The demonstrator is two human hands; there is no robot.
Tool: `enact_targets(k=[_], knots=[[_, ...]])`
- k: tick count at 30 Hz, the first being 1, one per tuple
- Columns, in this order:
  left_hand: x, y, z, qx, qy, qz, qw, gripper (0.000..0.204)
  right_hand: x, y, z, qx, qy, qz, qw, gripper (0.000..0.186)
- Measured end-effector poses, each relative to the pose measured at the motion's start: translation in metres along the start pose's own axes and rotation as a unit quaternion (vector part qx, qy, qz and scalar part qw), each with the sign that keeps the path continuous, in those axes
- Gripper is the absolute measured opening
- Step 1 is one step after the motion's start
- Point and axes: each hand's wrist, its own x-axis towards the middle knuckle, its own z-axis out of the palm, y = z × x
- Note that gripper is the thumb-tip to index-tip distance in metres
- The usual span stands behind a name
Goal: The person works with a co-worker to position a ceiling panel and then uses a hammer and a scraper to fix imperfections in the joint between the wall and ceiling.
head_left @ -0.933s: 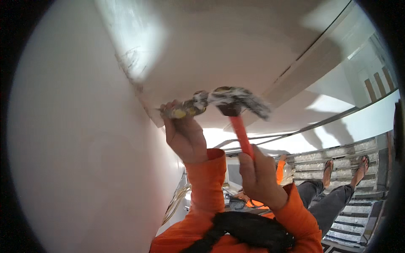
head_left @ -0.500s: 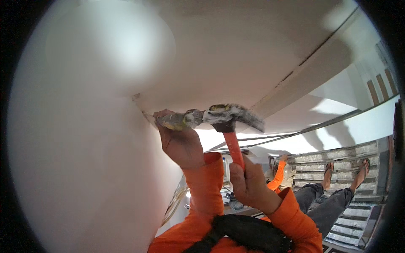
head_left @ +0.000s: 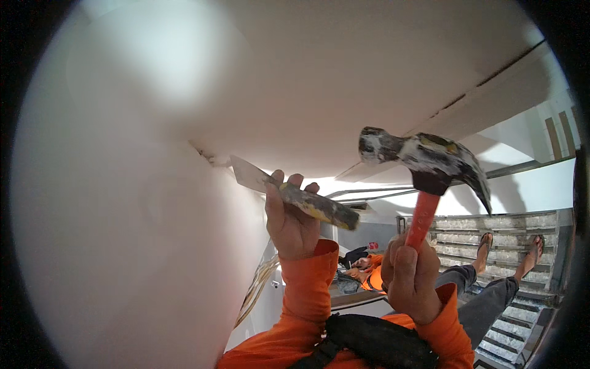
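My left hand (head_left: 294, 230) is raised near the corner where wall and ceiling meet. Its fingers hold a putty knife (head_left: 319, 206) by the worn, plaster-smeared handle, and the flat metal blade points toward the corner crack (head_left: 206, 154). To the right, my right hand (head_left: 409, 277) grips a claw hammer (head_left: 424, 212) by its red handle. The hammer head, spotted with white, is upright and apart from the butt of the knife handle. The claw faces right.
White wall (head_left: 123, 246) fills the left, under a ceiling (head_left: 319, 74) with a dark seam at right. Below are bundled cables (head_left: 257, 289), a co-worker in orange (head_left: 372, 270), and sandalled feet (head_left: 485, 249) on a slatted platform (head_left: 510, 320). A black strap pouch (head_left: 375, 341) crosses my front.
The hammer has swung back to the right, off the knife's butt. My left hand has shifted right and lower with its fingers loosened, and the knife blade now shows.
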Motion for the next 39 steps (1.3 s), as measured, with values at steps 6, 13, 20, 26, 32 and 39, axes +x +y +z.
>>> enact_targets(k=[6, 13, 20, 26, 32, 39], knots=[[0.017, 0.005, 0.047, -0.029, 0.023, 0.043, 0.998, 0.030, -0.001, -0.002, 0.004, -0.012, -0.005, -0.026, 1.000, 0.025], [0.039, 0.002, 0.021, -0.023, 0.037, 0.117, 0.992, 0.025, 0.000, -0.007, 0.004, -0.032, -0.013, -0.031, 0.999, 0.021], [0.011, -0.003, 0.013, -0.052, -0.007, 0.060, 0.997, 0.027, -0.010, -0.009, -0.005, -0.027, 0.020, -0.010, 0.999, 0.023], [0.030, 0.002, 0.028, -0.087, -0.036, 0.065, 0.993, 0.027, -0.008, -0.003, 0.002, -0.023, 0.015, -0.030, 0.999, 0.026], [0.045, 0.006, 0.026, -0.089, -0.048, 0.109, 0.989, 0.029, -0.005, -0.007, 0.004, -0.020, 0.006, -0.008, 1.000, 0.028], [0.044, 0.016, 0.024, -0.140, -0.057, 0.094, 0.984, 0.027, 0.001, -0.013, 0.005, 0.096, 0.010, -0.120, 0.988, 0.034]])
